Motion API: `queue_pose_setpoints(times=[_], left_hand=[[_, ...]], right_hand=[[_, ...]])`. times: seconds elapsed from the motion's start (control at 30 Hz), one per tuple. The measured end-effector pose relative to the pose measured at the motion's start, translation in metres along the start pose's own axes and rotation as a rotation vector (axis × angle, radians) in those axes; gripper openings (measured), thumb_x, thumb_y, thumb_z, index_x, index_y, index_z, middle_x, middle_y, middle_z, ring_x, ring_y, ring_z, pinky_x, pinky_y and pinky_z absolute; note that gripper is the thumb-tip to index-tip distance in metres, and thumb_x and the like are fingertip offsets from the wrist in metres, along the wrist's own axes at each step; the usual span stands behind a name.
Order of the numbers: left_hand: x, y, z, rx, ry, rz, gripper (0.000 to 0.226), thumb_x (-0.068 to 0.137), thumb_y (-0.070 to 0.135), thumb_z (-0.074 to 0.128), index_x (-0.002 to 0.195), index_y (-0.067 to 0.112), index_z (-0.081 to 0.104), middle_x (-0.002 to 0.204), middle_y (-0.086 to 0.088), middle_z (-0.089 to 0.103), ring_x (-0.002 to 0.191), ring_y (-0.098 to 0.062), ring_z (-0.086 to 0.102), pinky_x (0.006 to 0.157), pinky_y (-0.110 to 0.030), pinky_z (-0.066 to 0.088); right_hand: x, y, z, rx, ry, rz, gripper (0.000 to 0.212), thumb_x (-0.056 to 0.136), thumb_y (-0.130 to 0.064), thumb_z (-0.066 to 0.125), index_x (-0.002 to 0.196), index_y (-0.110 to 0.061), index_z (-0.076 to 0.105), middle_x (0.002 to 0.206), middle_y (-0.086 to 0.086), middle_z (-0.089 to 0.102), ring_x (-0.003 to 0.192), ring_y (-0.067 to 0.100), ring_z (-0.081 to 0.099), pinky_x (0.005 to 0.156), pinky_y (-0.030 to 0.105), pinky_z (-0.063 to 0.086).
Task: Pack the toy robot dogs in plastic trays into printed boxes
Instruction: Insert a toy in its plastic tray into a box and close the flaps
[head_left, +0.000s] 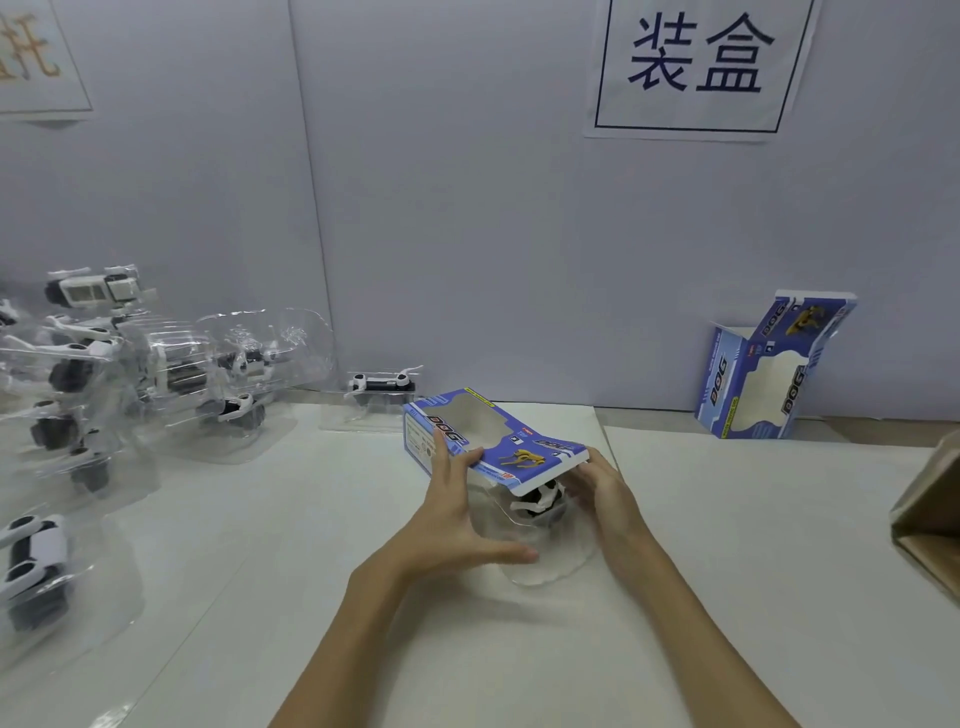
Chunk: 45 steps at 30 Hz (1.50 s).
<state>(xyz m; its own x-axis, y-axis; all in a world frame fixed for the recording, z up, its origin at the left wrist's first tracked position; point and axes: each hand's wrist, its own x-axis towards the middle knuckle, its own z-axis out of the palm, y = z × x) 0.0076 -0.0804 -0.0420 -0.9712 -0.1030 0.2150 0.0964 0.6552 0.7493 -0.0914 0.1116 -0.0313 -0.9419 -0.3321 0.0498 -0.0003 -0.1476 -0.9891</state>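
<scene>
Both forearms are bare to the frame's edge; the left hand (457, 512) and right hand (602, 496) wear nothing.

Under my fingers: printed box (498, 441), blue and white, black "DOG" lettering, yellow dog figure. Beneath it: toy robot dog (537, 501), black and white, in clear tray (550, 566). Beyond my right fingers: second box (769, 374), same print.
</scene>
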Motion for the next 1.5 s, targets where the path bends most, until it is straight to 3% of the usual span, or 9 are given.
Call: queue_pose_setpoints(times=[0.27, 0.37, 0.47, 0.57, 0.73, 0.93, 1.03, 1.23, 1.5], left_hand=[[0.004, -0.004, 0.008, -0.012, 0.169, 0.118, 0.073, 0.076, 0.061, 0.073, 0.142, 0.042, 0.047, 0.169, 0.019, 0.018, 0.137, -0.002, 0.050, 0.105, -0.037, 0.050], [0.007, -0.005, 0.005, -0.127, 0.348, 0.141, 0.035, 0.086, 0.032, 0.070, 0.120, 0.040, 0.066, 0.141, 0.030, 0.057, 0.104, -0.004, 0.069, 0.083, -0.038, 0.059], [0.010, -0.004, 0.002, -0.196, 0.548, 0.071, 0.043, 0.090, 0.005, 0.069, 0.102, 0.046, 0.074, 0.126, 0.039, 0.062, 0.079, -0.004, 0.068, 0.070, -0.027, 0.055], [0.009, 0.005, -0.006, -0.366, 0.681, 0.044, 0.030, 0.092, 0.016, 0.076, 0.105, 0.043, 0.077, 0.105, 0.025, 0.076, 0.077, -0.025, 0.067, 0.071, -0.037, 0.055], [-0.001, 0.031, -0.016, -0.683, 0.724, 0.111, 0.037, 0.088, 0.051, 0.078, 0.115, 0.035, 0.060, 0.076, -0.008, 0.074, 0.064, -0.015, 0.056, 0.058, -0.021, 0.045], [-0.002, 0.048, -0.002, -0.406, 0.395, 0.372, 0.072, 0.091, 0.045, 0.075, 0.151, 0.045, 0.034, 0.153, 0.009, 0.051, 0.132, -0.011, 0.058, 0.096, -0.028, 0.054], [0.002, 0.047, 0.001, -0.356, 0.428, 0.382, 0.081, 0.089, 0.035, 0.080, 0.154, 0.041, 0.033, 0.154, 0.014, 0.048, 0.137, -0.009, 0.052, 0.099, -0.025, 0.052], [-0.004, 0.054, -0.007, -0.616, 0.441, 0.297, 0.077, 0.083, 0.063, 0.076, 0.150, 0.049, 0.040, 0.138, 0.023, 0.060, 0.123, -0.014, 0.066, 0.085, -0.044, 0.064], [-0.005, 0.055, -0.003, -0.604, 0.309, 0.276, 0.061, 0.095, 0.036, 0.069, 0.147, 0.055, 0.045, 0.150, -0.003, 0.051, 0.127, -0.031, 0.064, 0.095, -0.053, 0.060]], right_hand=[[0.002, -0.003, -0.004, -0.030, 0.127, 0.059, 0.036, 0.104, -0.018, 0.044, 0.097, -0.019, 0.079, 0.094, 0.003, 0.078, 0.087, 0.017, 0.071, 0.082, 0.033, 0.052], [-0.003, -0.007, -0.003, -0.031, 0.097, 0.033, 0.030, 0.104, -0.013, 0.043, 0.095, -0.015, 0.071, 0.092, 0.002, 0.075, 0.078, 0.011, 0.066, 0.073, 0.028, 0.049], [-0.012, -0.009, 0.003, -0.014, -0.011, 0.007, 0.013, 0.105, -0.018, 0.048, 0.104, -0.015, 0.060, 0.112, 0.001, 0.076, 0.096, 0.009, 0.067, 0.092, 0.033, 0.048], [-0.022, -0.010, 0.014, -0.071, -0.076, -0.206, 0.028, 0.098, -0.022, 0.068, 0.123, -0.020, 0.057, 0.124, -0.003, 0.072, 0.117, 0.013, 0.067, 0.097, 0.026, 0.053], [-0.036, -0.021, 0.025, -0.229, 0.169, -0.616, 0.040, 0.091, -0.029, 0.078, 0.125, -0.037, 0.060, 0.111, -0.014, 0.070, 0.103, 0.008, 0.067, 0.084, 0.012, 0.051], [-0.040, -0.038, 0.015, -0.074, 0.347, -0.634, 0.031, 0.086, -0.047, 0.074, 0.112, -0.032, 0.065, 0.094, -0.013, 0.069, 0.074, 0.010, 0.064, 0.068, 0.026, 0.053], [-0.042, -0.039, 0.015, -0.101, 0.322, -0.614, 0.031, 0.094, -0.056, 0.067, 0.115, -0.034, 0.062, 0.107, -0.010, 0.069, 0.090, 0.012, 0.066, 0.078, 0.039, 0.057], [-0.049, -0.036, 0.024, -0.196, 0.074, -0.641, 0.053, 0.099, -0.046, 0.059, 0.149, -0.040, 0.042, 0.146, -0.008, 0.057, 0.135, 0.018, 0.056, 0.100, 0.040, 0.057], [-0.048, -0.035, 0.021, -0.239, -0.029, -0.596, 0.063, 0.097, -0.041, 0.061, 0.152, -0.056, 0.033, 0.150, 0.009, 0.054, 0.123, 0.032, 0.062, 0.101, 0.049, 0.057]])
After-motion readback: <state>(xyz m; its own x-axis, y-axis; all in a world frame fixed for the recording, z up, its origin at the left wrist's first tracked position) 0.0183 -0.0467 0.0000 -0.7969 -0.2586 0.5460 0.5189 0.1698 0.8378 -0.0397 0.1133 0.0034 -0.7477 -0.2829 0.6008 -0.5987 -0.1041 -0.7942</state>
